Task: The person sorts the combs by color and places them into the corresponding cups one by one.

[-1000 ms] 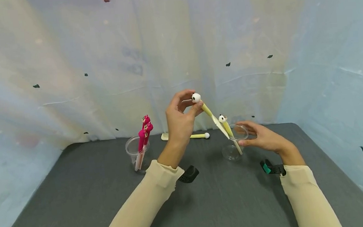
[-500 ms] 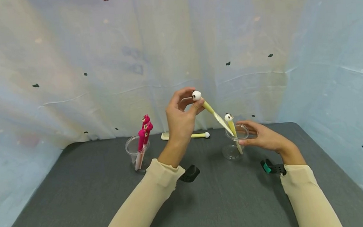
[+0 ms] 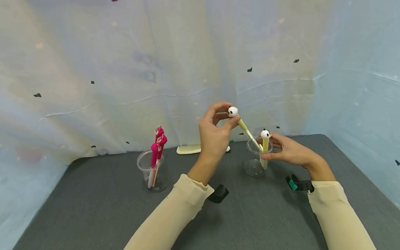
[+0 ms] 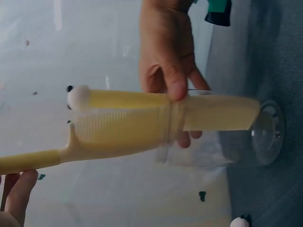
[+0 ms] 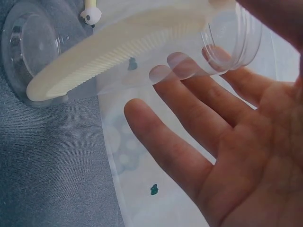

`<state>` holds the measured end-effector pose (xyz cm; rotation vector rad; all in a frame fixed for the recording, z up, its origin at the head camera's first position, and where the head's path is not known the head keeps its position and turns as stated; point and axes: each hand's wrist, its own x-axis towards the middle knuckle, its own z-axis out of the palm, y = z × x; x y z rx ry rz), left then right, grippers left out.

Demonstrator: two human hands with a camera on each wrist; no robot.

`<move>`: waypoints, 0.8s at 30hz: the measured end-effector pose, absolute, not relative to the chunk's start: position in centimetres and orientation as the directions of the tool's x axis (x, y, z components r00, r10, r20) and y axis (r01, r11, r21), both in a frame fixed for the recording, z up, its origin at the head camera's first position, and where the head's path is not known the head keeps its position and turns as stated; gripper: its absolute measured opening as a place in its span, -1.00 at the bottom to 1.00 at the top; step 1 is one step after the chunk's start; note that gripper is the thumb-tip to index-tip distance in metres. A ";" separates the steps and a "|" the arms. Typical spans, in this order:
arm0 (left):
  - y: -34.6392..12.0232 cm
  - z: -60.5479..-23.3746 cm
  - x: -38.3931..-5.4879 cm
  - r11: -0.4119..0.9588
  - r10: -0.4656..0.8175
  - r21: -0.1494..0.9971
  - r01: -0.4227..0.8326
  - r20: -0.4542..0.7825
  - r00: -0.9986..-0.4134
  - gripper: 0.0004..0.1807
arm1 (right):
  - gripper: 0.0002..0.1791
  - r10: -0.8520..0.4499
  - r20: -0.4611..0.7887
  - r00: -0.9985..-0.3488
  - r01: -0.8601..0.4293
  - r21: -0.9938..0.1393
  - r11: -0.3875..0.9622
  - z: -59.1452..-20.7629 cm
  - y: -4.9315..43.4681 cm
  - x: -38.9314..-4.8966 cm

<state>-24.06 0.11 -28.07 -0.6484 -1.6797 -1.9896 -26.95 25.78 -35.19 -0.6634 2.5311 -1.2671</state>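
A: Left side first. What's in the fingers?

B: Left hand (image 3: pixel 216 136) pinches a pale yellow plastic comb with a round panda head (image 4: pixel 118 135), thumb and fingers on the handle just below the head. Comb slants down, toothed end at the mouth of a clear plastic cup (image 4: pixel 201 152). Can't tell how far the tip is past the rim.

A: Right side?

B: Right hand (image 3: pixel 289 149) grips that cup near its rim, thumb on the near side, other fingers around the far wall. Cup upright on the dark grey table (image 3: pixel 88 214).

A: Contents?

B: A second panda comb (image 4: pixel 218 112), toothed end down near the base, head above the rim.

A: Elsewhere?

B: Third panda comb (image 3: pixel 188 150) flat on the table beyond the left hand, which hides its handle; teeth and white head show either side. Farther left, another clear cup (image 3: pixel 145 171): three magenta-handled pieces (image 3: pixel 155 157) leaning inside, sculpted heads above the rim. Pale curtain (image 3: pixel 187 44) behind.
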 end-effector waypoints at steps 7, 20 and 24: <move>1.0 -28.9 -24.1 -0.052 -0.012 0.777 0.627 0.627 -0.779 -0.62 | -0.14 -0.508 -0.002 -0.862 -0.291 -0.817 0.498 -35.1 25.8 -26.9; 2.4 -31.1 -24.7 0.057 0.007 0.798 0.600 0.600 -0.800 -0.64 | -0.16 -0.488 -0.007 -0.873 -0.289 -0.799 0.528 -35.3 25.7 -26.9; 2.7 -31.5 -24.9 0.067 0.001 0.797 0.600 0.601 -0.799 -0.64 | -0.16 -0.493 -0.005 -0.870 -0.291 -0.802 0.522 -35.2 25.8 -26.8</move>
